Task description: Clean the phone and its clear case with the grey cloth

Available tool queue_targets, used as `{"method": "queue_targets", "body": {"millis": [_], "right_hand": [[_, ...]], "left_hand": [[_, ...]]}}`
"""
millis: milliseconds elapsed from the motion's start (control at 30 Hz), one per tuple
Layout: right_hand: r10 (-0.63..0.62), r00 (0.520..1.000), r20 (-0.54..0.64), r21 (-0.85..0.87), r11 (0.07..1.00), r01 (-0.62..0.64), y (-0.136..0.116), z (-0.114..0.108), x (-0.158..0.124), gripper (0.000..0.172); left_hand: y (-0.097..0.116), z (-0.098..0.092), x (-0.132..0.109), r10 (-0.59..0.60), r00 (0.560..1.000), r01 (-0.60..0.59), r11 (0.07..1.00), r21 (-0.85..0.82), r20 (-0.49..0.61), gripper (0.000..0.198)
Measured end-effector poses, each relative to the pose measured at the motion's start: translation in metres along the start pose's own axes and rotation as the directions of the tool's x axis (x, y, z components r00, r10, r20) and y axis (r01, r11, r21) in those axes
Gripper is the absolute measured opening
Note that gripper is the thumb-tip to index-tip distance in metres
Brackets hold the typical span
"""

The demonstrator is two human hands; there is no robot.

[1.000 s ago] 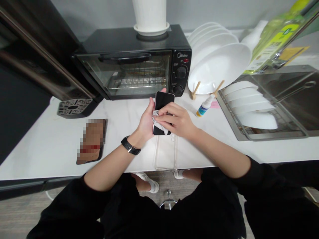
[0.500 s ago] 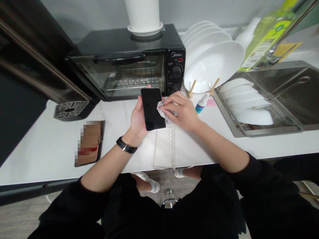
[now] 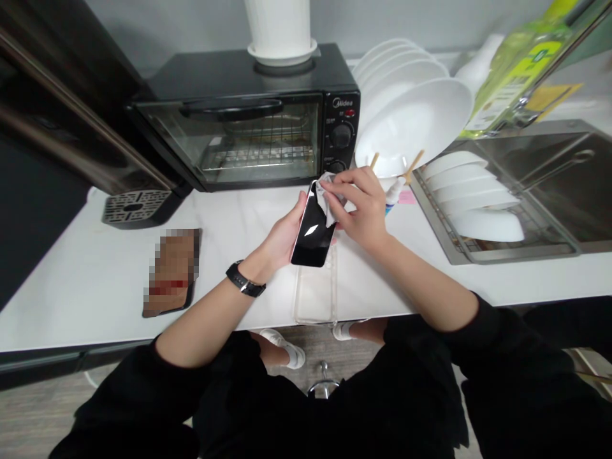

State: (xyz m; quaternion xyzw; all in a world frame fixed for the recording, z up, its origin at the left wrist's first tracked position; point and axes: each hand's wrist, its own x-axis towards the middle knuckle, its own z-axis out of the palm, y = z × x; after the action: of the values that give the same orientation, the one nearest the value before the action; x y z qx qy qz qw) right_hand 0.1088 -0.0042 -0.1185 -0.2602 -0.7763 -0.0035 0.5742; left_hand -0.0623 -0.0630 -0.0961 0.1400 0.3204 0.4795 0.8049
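Observation:
A black smartphone (image 3: pixel 312 237) is tilted above the counter, its glossy screen catching a bright reflection. My left hand (image 3: pixel 283 237) is closed around its left edge and back. In my right hand (image 3: pixel 364 207) a crumpled whitish cloth (image 3: pixel 327 203) is pinched, pressed against the upper right part of the screen. Beneath the phone lies a clear phone case (image 3: pixel 313 299), partly covered by it. A small spray bottle (image 3: pixel 394 191) with a white top stands just behind my right hand, which hides its lower part.
A black toaster oven (image 3: pixel 229 140) carries a white pot (image 3: pixel 280 29). White plates (image 3: pixel 415 121) stand in a rack at its right. Bowls (image 3: pixel 478 197) sit by the sink (image 3: pixel 564 191). A second phone-like object (image 3: pixel 172 274), partly pixelated, lies on the left counter (image 3: pixel 86 287).
The phone has shifted right and slightly nearer me, turning so its screen shows a reflection. The cloth has moved up to the phone's top right, and my right hand covers more of the spray bottle.

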Motion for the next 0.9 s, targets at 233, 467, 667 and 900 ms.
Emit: {"method": "queue_targets", "body": {"millis": [233,467,667,900], "right_hand": [[-0.054,0.994,0.091,0.132,0.99,0.042,-0.015,0.009,-0.006,0.017],[-0.219,0.941,0.257,0.223,0.961,0.163,-0.022,0.017,-0.012,0.014],[-0.365,0.882,0.298,0.275,0.918,0.287,-0.021,0.017,-0.011,0.013],[-0.176,0.955,0.239,0.144,0.979,0.144,-0.005,0.008,-0.004,0.018]], "left_hand": [[-0.006,0.011,0.003,0.167,0.983,-0.164,0.986,-0.043,0.081,0.053],[0.006,0.011,-0.006,0.196,0.976,-0.191,0.98,-0.059,0.095,0.055],[0.012,0.003,-0.005,0.378,0.924,-0.374,0.925,-0.067,0.052,0.058],[0.015,0.005,-0.007,0.384,0.923,-0.379,0.918,-0.117,0.024,0.056]]}}
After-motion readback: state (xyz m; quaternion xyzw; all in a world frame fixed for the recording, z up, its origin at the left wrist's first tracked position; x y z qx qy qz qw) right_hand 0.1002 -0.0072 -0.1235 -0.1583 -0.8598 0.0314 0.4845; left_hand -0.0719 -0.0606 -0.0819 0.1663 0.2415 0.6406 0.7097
